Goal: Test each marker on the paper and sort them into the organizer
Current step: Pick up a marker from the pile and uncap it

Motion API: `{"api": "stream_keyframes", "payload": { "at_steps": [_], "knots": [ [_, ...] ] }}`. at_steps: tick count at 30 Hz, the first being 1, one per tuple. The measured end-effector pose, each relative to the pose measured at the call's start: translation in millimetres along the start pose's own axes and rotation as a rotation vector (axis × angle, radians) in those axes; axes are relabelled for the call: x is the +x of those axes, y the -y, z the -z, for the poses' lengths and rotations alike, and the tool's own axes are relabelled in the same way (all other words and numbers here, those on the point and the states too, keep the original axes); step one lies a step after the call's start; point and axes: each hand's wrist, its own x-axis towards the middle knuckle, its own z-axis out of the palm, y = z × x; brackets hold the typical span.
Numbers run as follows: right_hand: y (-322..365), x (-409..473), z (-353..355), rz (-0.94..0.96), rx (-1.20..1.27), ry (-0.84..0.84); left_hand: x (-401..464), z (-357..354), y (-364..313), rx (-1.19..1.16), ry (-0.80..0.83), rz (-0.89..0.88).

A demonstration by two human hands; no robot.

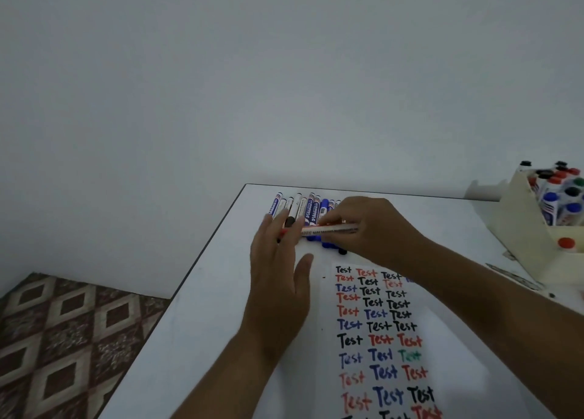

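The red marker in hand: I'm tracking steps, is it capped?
Cannot tell: the left hand covers the red marker's cap end; the right hand grips it.

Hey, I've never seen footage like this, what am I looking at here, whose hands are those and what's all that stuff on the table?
One picture, from a camera worn on a person's head, looking down at their own hands. The right hand pinches a red marker held sideways; the left hand, fingers straight, reaches toward its cap end. Behind lies a row of untested markers on the white table. The paper carries "Test" written in several colours. At right, a cream organizer holds sorted markers.
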Motion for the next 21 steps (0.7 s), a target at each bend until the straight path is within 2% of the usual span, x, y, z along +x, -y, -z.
{"api": "stream_keyframes", "payload": {
  "at_steps": [2,6,12,14,21],
  "knots": [
    [18,-17,13,-0.108,0.136,-0.007,-2,0,-2,0.051,0.047,-0.050],
    [47,-45,32,-0.378,0.497,-0.084,-5,2,-2,0.046,0.113,0.018],
    [71,-73,29,-0.595,1.045,-0.214,-14,10,-22,-0.143,0.207,0.041],
    [76,-79,28,-0.612,1.068,-0.233,-17,12,-29,-0.197,0.241,0.018],
    [83,-91,37,-0.637,0.887,-0.282,-21,15,-44,-0.337,0.260,-0.057]
  ]
}}
